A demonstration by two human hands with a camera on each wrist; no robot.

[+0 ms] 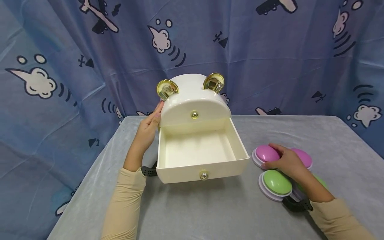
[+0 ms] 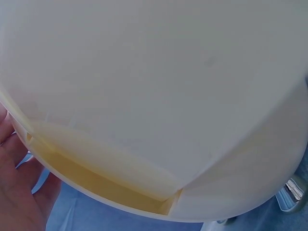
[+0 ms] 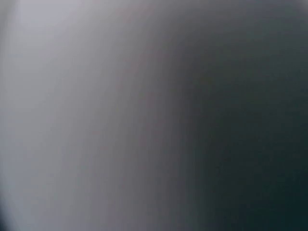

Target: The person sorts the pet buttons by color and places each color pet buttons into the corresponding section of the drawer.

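A white storage box (image 1: 189, 110) with gold ears stands tilted in the middle of the head view. Its drawer (image 1: 204, 171) is pulled out and bare inside, with a gold knob on the front. My left hand (image 1: 147, 128) holds the box by its left side, just under the left ear. In the left wrist view the pale box (image 2: 154, 96) fills most of the picture, fingers (image 2: 21, 168) at its edge. At the right, my right hand (image 1: 288, 163) grips a pink push button (image 1: 267, 153) between thumb and fingers. The right wrist view is too blurred to read.
Close to the right hand sit a second pink push button (image 1: 302, 157), a green push button (image 1: 276, 182) and another green one (image 1: 320, 181) partly hidden by the forearm. A grey cloth covers the table (image 1: 192, 213). Behind it hangs a blue patterned curtain (image 1: 192, 40).
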